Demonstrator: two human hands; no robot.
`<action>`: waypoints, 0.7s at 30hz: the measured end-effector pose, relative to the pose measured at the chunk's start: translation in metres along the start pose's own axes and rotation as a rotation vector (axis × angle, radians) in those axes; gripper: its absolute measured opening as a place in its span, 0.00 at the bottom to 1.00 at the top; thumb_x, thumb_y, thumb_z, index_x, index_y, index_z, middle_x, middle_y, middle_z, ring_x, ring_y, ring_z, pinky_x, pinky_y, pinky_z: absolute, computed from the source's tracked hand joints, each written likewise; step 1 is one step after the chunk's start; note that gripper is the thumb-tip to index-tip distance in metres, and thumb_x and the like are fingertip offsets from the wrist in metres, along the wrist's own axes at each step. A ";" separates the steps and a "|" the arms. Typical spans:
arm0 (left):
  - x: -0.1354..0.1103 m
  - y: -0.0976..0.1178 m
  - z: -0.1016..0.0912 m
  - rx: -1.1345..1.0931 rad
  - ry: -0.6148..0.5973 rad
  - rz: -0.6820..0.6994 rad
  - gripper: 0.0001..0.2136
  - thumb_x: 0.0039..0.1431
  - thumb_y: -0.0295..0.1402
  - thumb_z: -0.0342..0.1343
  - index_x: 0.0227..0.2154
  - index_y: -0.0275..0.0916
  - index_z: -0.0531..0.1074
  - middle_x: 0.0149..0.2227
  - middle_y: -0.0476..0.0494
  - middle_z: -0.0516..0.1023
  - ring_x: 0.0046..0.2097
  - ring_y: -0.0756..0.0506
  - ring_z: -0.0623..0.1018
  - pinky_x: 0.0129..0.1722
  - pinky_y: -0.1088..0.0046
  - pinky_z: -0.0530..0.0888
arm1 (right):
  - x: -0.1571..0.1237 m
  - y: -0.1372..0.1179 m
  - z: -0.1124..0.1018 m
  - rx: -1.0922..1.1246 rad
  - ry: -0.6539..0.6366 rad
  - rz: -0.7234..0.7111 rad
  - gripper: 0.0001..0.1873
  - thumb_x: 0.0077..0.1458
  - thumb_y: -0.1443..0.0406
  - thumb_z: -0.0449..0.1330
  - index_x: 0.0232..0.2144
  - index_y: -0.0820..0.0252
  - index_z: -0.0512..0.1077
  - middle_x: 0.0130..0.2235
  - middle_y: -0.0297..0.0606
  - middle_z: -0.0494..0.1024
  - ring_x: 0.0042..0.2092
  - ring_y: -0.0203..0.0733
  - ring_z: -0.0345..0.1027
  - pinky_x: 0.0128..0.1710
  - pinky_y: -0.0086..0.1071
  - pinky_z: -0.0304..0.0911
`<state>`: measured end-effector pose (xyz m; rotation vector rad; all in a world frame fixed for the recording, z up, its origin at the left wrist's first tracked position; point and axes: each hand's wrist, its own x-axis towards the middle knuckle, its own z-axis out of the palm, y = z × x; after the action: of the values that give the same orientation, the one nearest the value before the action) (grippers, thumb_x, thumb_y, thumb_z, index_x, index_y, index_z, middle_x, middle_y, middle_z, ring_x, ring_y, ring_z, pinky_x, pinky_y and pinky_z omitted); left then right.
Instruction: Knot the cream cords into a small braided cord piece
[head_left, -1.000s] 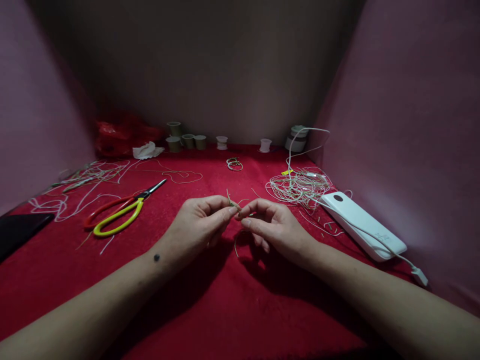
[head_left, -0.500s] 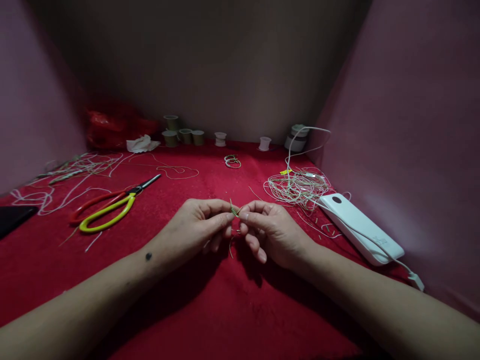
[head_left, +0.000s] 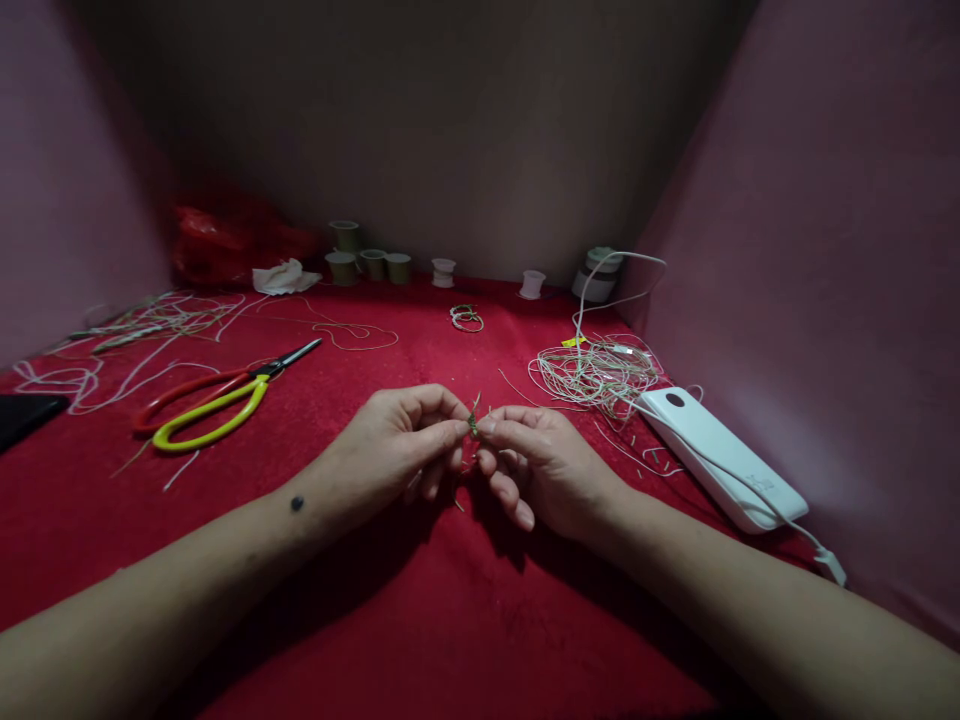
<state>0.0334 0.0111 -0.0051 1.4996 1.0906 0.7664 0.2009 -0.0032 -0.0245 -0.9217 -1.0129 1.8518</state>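
Between the fingertips of both hands is a small green knotted cord, with thin ends sticking out above and hanging below. My left hand pinches it from the left between thumb and forefinger. From the right, my right hand pinches the same piece, its lower fingers loosely curled. Much of the cord is hidden by the fingers. Beyond the hands lies a pair of finished-looking cord rings. Scissors with one red and one yellow handle rest left of my left hand.
At right lie a tangle of pale cords and a white power bank with a cable. Several thread spools, a red plastic bag and a jar line the back. More loose cords and a black object are at left.
The knotted cord has tilted between my fingers, its upper end now leaning right. Both hands keep their pinch in nearly the same place. The view has shifted slightly.
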 end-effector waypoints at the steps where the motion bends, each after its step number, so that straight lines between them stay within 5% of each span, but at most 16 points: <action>1: 0.000 0.000 0.000 0.004 -0.001 -0.004 0.06 0.56 0.34 0.55 0.30 0.37 0.69 0.20 0.52 0.73 0.15 0.56 0.66 0.13 0.83 0.62 | 0.000 0.000 0.000 -0.007 0.005 0.000 0.11 0.51 0.60 0.62 0.26 0.62 0.67 0.21 0.28 0.72 0.13 0.27 0.59 0.07 0.21 0.52; 21: 0.002 0.001 0.002 0.040 -0.008 -0.038 0.08 0.54 0.37 0.56 0.26 0.38 0.70 0.13 0.56 0.65 0.13 0.56 0.57 0.11 0.82 0.51 | 0.000 0.002 0.002 -0.098 0.058 -0.040 0.09 0.52 0.61 0.60 0.28 0.57 0.63 0.19 0.25 0.69 0.13 0.27 0.56 0.07 0.22 0.48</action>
<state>0.0364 0.0122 -0.0052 1.5094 1.1314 0.7155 0.1991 -0.0046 -0.0256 -1.0002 -1.0863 1.7451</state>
